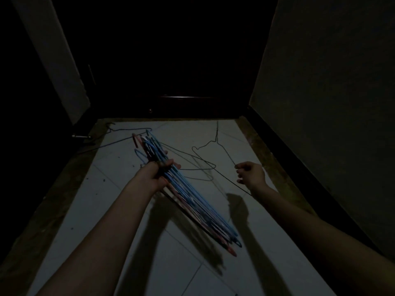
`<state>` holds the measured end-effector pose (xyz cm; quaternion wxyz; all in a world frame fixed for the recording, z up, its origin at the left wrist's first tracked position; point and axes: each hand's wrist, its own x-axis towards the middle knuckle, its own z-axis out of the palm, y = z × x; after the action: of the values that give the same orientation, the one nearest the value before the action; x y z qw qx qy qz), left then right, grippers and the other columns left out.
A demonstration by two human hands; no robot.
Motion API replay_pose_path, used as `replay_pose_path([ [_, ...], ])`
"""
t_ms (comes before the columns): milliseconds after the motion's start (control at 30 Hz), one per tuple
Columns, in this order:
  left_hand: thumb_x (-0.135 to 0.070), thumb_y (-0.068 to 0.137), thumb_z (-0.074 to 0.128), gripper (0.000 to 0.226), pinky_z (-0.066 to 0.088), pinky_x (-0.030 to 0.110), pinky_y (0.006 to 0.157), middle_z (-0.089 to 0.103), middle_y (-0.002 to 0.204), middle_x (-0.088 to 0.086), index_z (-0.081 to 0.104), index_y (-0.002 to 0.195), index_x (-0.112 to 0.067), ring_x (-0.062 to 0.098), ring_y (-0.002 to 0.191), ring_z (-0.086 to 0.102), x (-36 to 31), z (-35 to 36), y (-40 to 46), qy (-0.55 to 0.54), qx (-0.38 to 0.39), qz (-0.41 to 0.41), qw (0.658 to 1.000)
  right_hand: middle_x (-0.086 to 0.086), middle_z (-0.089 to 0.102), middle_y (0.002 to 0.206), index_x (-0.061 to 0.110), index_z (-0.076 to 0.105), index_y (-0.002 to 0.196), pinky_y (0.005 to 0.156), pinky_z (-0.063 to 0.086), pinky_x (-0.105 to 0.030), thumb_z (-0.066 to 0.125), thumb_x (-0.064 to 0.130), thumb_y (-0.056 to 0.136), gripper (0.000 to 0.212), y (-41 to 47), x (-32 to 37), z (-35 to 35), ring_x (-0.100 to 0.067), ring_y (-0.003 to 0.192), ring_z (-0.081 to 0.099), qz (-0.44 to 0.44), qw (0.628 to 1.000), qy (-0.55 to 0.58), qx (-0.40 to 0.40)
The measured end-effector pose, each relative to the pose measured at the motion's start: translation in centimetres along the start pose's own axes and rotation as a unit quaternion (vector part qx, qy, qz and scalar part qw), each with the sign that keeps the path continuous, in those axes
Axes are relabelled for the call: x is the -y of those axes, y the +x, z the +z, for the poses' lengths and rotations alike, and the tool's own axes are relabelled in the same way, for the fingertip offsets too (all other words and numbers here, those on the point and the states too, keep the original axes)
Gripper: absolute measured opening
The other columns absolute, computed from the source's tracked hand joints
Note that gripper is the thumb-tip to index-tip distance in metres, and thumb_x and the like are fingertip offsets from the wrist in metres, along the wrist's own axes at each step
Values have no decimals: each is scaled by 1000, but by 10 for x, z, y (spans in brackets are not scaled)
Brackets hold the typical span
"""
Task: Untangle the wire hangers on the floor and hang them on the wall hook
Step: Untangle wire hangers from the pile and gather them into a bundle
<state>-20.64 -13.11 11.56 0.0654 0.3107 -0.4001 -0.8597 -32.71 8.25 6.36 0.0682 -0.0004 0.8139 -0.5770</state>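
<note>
Fingers of left hand [159, 174] curled tight round bundle of blue and pink hangers [188, 195], slanting from 5 o'clock up to 11. Right hand [250, 174] at 3 o'clock, pinching dark wire hanger [215, 144]. Farther off, more loose wire hangers [119, 133] on pale tiled floor [186, 263], toward 11 o'clock.

pale tiled floor [132, 210], loose wire hanger [119, 130]

Both bare forearms [102, 231] run off the frame's edge toward six o'clock; the dark far doorway [171, 60] at twelve o'clock is too dim to read.
</note>
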Motion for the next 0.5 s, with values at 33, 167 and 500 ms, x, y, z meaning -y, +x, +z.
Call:
replay_pose_path([
  [33, 6, 95, 41, 43, 41, 44, 97, 56, 120, 26, 44, 135, -6, 35, 116, 53, -2, -3, 0, 0, 0, -9, 1000, -14, 55, 92, -7, 61, 104, 67, 50, -33, 44, -7, 93, 20, -1, 4, 1, -21, 75, 52, -5, 1000, 2, -7],
  [167, 6, 96, 39, 35, 39, 39, 103, 46, 139, 22, 43, 131, 4, 29, 129, 46, -8, -12, 1, -61, 11, -41, 997, -15, 54, 94, -4, 60, 103, 64, 47, -33, 43, -5, 94, 19, -5, 22, 9, -15, 68, 49, -19, 999, 20, -36],
  [500, 9, 95, 38, 45, 43, 32, 86, 52, 135, 15, 40, 139, -1, 29, 124, 50, -23, 4, 1, -37, 28, 38, 998, -11, 58, 102, -5, 62, 101, 68, 51, -29, 45, -6, 93, 19, -33, 59, 27, -20, 91, 53, -33, 997, 61, 43],
])
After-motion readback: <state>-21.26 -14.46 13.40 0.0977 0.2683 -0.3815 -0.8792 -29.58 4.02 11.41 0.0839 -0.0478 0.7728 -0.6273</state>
